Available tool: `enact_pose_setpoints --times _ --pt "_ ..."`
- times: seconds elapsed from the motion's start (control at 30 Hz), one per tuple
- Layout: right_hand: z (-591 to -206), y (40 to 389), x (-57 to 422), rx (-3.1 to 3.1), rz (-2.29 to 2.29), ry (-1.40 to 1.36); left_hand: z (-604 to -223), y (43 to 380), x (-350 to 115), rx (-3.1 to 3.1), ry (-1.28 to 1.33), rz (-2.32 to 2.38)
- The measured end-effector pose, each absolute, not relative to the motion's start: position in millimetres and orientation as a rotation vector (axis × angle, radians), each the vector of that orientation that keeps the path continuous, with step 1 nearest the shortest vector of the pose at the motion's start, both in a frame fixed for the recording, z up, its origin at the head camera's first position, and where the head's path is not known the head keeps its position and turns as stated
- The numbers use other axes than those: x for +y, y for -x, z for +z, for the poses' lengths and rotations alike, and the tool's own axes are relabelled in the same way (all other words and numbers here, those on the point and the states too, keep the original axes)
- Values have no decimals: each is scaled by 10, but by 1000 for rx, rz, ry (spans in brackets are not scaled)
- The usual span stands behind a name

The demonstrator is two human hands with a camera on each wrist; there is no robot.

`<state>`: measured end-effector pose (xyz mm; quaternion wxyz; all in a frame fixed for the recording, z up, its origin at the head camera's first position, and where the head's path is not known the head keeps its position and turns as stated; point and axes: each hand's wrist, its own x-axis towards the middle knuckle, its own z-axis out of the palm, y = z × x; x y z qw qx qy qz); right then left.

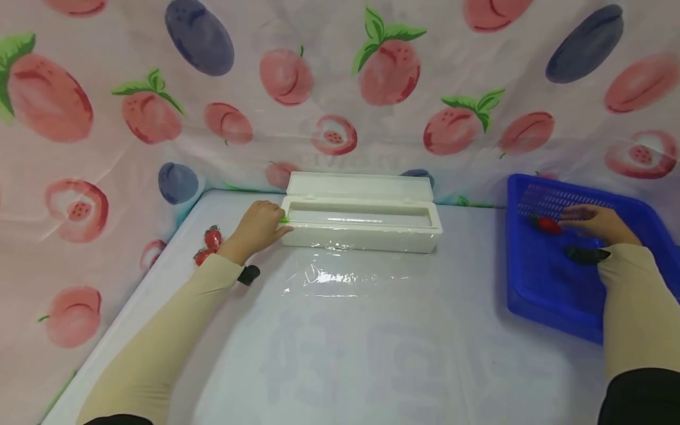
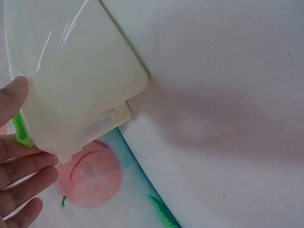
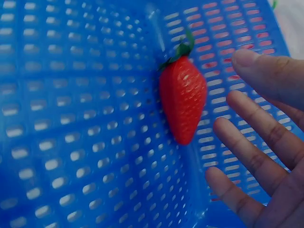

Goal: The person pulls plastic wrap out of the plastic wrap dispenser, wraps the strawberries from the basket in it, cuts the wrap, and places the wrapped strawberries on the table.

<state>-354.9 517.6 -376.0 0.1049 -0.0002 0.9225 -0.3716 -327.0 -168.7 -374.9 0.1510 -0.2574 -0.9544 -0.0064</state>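
A white cling film dispenser (image 1: 361,239) stands at the back middle of the table, its lid (image 1: 361,186) tipped up. From its front edge a sheet of clear cling film (image 1: 334,276) spreads over the tabletop. My left hand (image 1: 257,229) grips the dispenser's left end, thumb at the front edge and fingers round the corner by a green slider (image 2: 22,130). Over the blue basket (image 1: 555,295), my right hand (image 1: 602,223) reaches in with fingers spread and holding nothing. A red strawberry (image 3: 184,99) with green leaves lies there just beyond the fingertips.
Two red strawberries (image 1: 213,238) in shiny film lie at the table's left, beside my left wrist. A fruit-print cloth (image 1: 329,71) rises behind the table and along its left side. The basket's raised, perforated walls surround my right hand's area.
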Motion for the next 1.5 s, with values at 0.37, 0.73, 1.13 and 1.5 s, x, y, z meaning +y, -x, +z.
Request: enact_pose_setpoints --times 0.37,0.73,1.13,1.5 --pt "-3840 3631 5222 2700 -791 -9 -3740 3274 -1661 -2743 749 -16" --pt "-3861 3683 5184 2655 -762 6 -3724 3259 -1656 -2728 746 11" --pt "-3910 3655 5031 2701 -630 97 -3738 3274 -1661 -2705 765 18" --pt "-3944 3725 4888 2759 -576 143 -3729 3258 -1657 -2706 759 -4"
